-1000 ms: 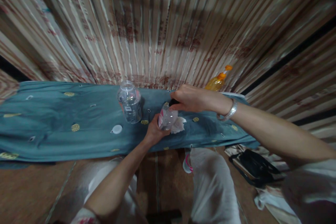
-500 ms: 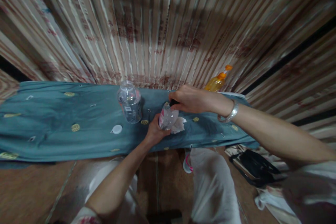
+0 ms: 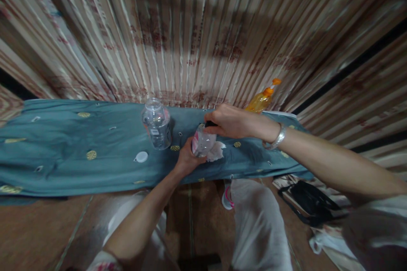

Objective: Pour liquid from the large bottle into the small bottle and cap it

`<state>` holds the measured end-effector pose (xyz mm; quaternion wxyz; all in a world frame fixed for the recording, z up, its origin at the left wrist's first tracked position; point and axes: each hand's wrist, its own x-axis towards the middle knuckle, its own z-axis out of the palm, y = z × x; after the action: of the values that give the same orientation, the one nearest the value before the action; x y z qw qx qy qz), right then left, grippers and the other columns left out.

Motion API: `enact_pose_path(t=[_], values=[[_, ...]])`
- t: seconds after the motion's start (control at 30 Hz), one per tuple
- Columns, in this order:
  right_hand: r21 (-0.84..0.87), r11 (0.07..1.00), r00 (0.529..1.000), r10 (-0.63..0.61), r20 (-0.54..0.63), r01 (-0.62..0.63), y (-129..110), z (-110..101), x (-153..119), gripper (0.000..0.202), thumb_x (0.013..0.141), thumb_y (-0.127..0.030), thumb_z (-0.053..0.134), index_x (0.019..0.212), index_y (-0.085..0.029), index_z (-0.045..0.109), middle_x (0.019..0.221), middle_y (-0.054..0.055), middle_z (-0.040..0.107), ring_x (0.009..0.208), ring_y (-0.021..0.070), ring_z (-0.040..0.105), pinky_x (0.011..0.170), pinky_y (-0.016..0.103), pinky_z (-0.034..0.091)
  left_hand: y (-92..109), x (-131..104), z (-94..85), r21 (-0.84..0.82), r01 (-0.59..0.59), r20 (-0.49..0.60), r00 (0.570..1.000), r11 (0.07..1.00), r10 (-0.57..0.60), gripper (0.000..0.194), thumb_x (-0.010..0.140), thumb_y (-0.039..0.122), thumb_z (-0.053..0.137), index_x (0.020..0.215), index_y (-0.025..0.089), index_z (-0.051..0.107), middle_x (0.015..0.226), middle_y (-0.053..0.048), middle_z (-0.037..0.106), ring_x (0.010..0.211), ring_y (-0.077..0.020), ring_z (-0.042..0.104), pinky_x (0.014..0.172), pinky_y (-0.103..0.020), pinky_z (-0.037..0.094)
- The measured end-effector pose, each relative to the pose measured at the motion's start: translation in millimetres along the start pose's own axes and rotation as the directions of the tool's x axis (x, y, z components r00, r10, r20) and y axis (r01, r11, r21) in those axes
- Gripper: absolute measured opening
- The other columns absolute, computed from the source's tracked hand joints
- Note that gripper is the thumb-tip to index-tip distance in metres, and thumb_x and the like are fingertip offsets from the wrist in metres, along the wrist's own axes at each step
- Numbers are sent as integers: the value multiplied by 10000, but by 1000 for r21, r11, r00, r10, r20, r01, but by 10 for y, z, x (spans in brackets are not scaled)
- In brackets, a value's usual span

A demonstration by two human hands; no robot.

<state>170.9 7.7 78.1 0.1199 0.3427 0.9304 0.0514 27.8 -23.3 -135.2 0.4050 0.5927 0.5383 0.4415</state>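
Note:
My left hand (image 3: 186, 160) grips the body of a small clear plastic bottle (image 3: 202, 143) with a pink label, held upright over the teal cloth (image 3: 63, 152). My right hand (image 3: 227, 120) is closed over the bottle's top, fingers around its dark cap (image 3: 210, 124). A crumpled white tissue (image 3: 218, 151) lies on the cloth just right of the bottle. Left of it stands a bigger clear bottle (image 3: 156, 123) with no cap on, and a white cap (image 3: 141, 156) lies flat in front of that one.
The teal cloth covers a long low surface against a striped curtain (image 3: 197, 29). An orange-capped yellow bottle (image 3: 263, 97) stands at the back right. My knees (image 3: 254, 211) are below the edge, and a black bag (image 3: 310, 203) lies on the floor at right.
Both hands stay on the small bottle; my right hand shifted very slightly at the cap. Nothing else moved.

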Motion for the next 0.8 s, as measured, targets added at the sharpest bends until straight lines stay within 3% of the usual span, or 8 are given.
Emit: enact_pose_path(t=[0.23,0.33,0.43,0.53,0.63,0.7,0.8], values=[[92,993,997,-67,-23,69,31,4,-27,237,932,-246,599,1117,-138,700,929,90,757,810,175,677,675,258,393,-23,-8,2,-42,21,39,999,999,-20,710,525,234,823,1169,169,531,986,-33,680,916,-228,648,825,-352,521],[76,997,998,-25,-56,29,38,2,-22,376,921,-339,634,1227,-122,650,983,116,753,865,199,685,688,262,411,-30,-9,9,-31,27,16,1000,999,-27,685,529,242,824,1148,176,540,952,-23,676,886,-224,646,806,-351,520],[4,997,997,74,-29,-74,33,-19,8,441,962,-461,541,1110,-76,696,894,159,747,823,228,691,647,281,401,-25,-6,5,-21,32,2,999,999,-32,684,521,246,830,1139,180,545,935,-14,674,878,-222,649,805,-345,518],[-22,997,997,76,26,-75,30,-52,32,392,976,-422,519,986,-94,734,852,149,744,796,219,689,635,278,391,-15,-4,-4,-19,36,7,999,999,-36,703,509,237,837,1146,179,547,942,-14,679,895,-228,653,819,-345,516],[23,1000,999,15,31,-16,40,-62,24,266,927,-325,607,1072,-128,712,889,105,747,814,200,685,648,264,393,-13,-4,-5,-34,39,12,999,999,-38,714,513,227,833,1163,179,544,960,-17,683,898,-225,655,815,-336,517],[48,999,1000,-16,11,16,46,-47,13,298,903,-272,635,1167,-140,671,959,96,747,857,198,684,674,261,406,-15,-5,-1,-42,40,11,999,998,-39,707,522,233,831,1165,176,543,961,-17,683,891,-222,655,806,-332,518],[30,1000,1000,-5,-29,6,34,-16,13,406,922,-349,618,1244,-102,618,1027,140,738,897,217,687,698,274,423,-12,-8,1,-38,42,7,999,998,-42,698,529,240,831,1160,172,542,964,-21,683,892,-225,651,812,-343,518]])
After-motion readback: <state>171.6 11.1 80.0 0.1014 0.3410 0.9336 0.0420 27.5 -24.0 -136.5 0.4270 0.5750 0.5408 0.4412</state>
